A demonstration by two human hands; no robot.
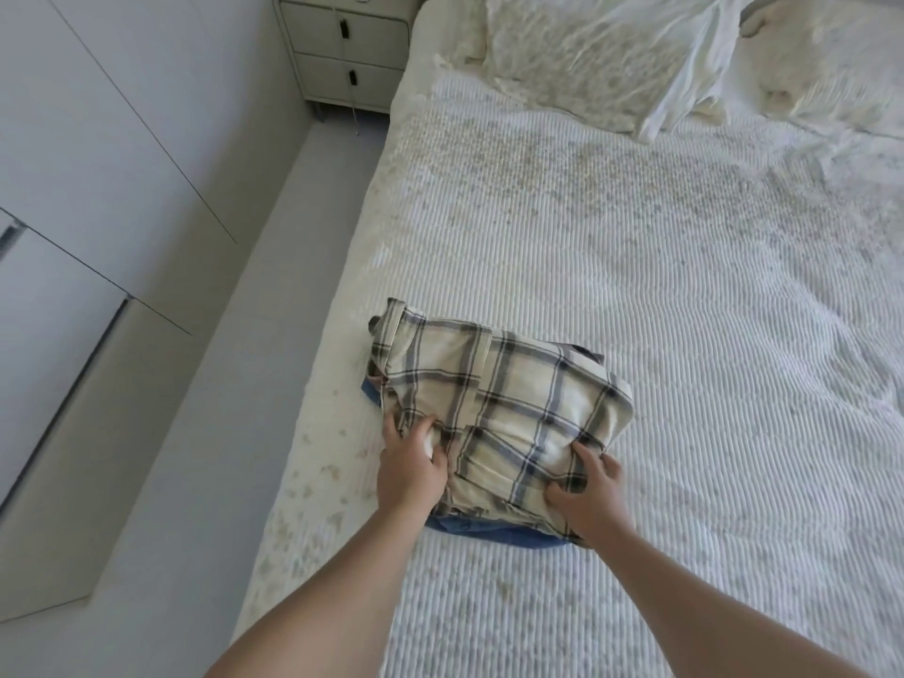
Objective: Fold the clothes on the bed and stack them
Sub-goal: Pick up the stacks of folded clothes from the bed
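Note:
A folded cream plaid shirt (pixel 499 398) lies on top of a small stack near the bed's left edge. A blue garment (pixel 494 533) shows under its near edge, and a sliver of pink cloth peeks out at the left. My left hand (pixel 413 464) grips the shirt's near left corner, fingers curled into the fabric. My right hand (pixel 587 496) pinches a fold at the near right corner. The white ribbed bedspread (pixel 685 335) carries the stack.
Two pale pillows (pixel 606 56) lie at the head of the bed. A grey nightstand (pixel 337 46) with two drawers stands at the far left. White wardrobe doors (pixel 73 188) line the left, with a narrow strip of floor (pixel 205 433) beside the bed.

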